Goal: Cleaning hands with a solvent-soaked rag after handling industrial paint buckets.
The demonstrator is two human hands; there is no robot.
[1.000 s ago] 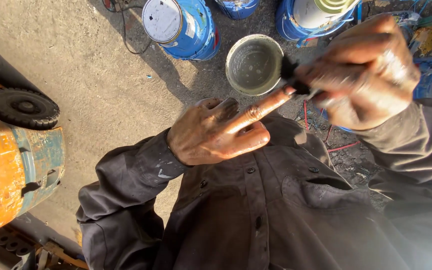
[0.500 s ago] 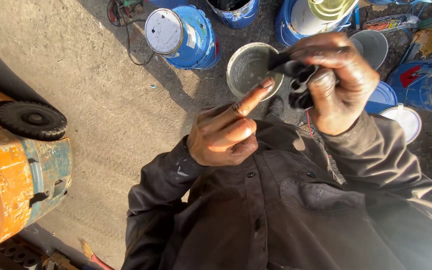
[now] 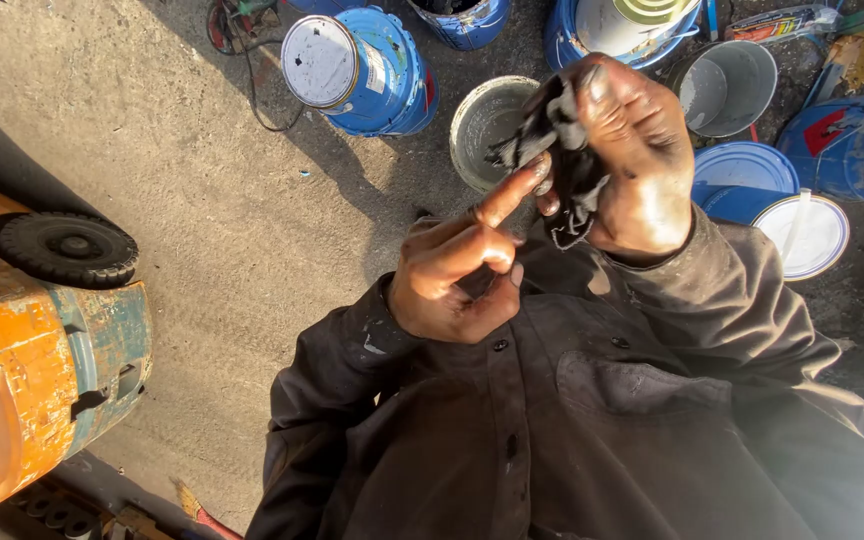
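Since the earlier frame, right hand (image 3: 642,160) has closed in on the left forefinger. Right hand: clutching black rag (image 3: 562,170), pressed against that fingertip. Left hand (image 3: 457,275): forefinger extended, others curled. Grey bucket (image 3: 492,125) at twelve o'clock; blue drum (image 3: 367,70) at eleven.

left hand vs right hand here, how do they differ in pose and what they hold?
The left hand is curled with only its index finger stretched out, and holds nothing; the right hand is closed around a dark rag. The left hand sits lower, near the shirt; the right is raised above it. The left fingertip meets the rag. Both look grimy.
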